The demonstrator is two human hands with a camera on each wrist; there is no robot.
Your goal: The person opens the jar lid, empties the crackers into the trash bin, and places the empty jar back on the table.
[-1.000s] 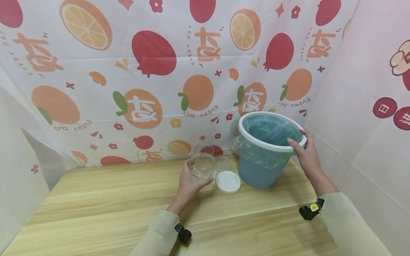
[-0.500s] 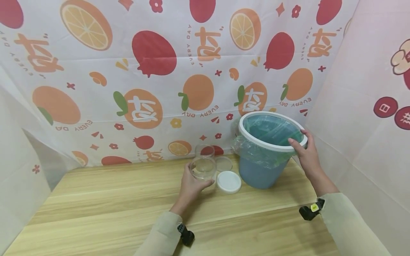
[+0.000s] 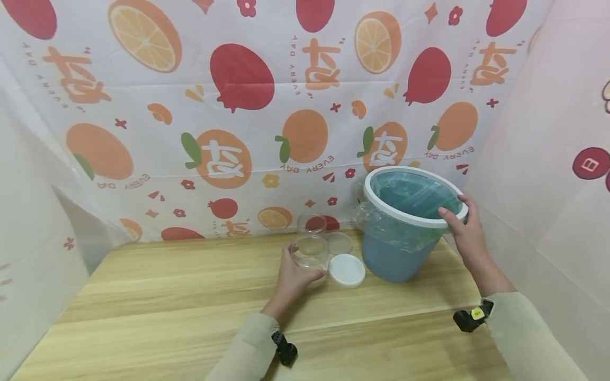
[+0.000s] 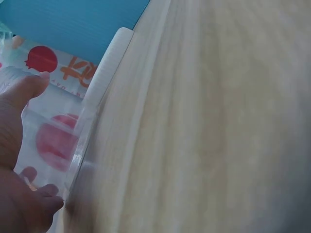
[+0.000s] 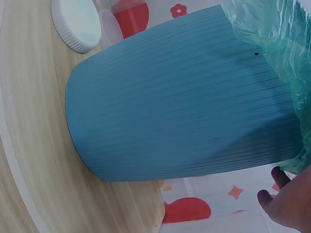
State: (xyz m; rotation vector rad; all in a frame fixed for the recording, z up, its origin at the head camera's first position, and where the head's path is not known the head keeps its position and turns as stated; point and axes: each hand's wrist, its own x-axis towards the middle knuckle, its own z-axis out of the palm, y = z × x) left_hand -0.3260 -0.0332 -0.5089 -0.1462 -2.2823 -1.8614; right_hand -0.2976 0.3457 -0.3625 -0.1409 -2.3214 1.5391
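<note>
My left hand (image 3: 293,278) grips a clear jar (image 3: 311,253) from its left side, thumb in front. In the left wrist view, the see-through jar (image 4: 56,121) lies between thumb and fingers, its base at or very near the tabletop. At the right, my right hand (image 3: 468,233) holds the white rim of a blue trash bin (image 3: 397,259), with the thumb on the inner side. A thin green plastic bag (image 3: 400,233) lines the bin and hangs over its outside. In the right wrist view, only some fingers of that hand show, below the bag.
A ribbed white screw lid (image 3: 347,271) lies between the held jar and the bin. Behind it are a clear round disc (image 3: 340,243) and another clear jar (image 3: 312,223). A fruit-print cloth (image 3: 257,174) hangs along the back of the wooden table (image 3: 190,307).
My left hand has lowered the jar slightly. The right hand keeps its hold on the bin's rim. The head view has turned a little to the left.
</note>
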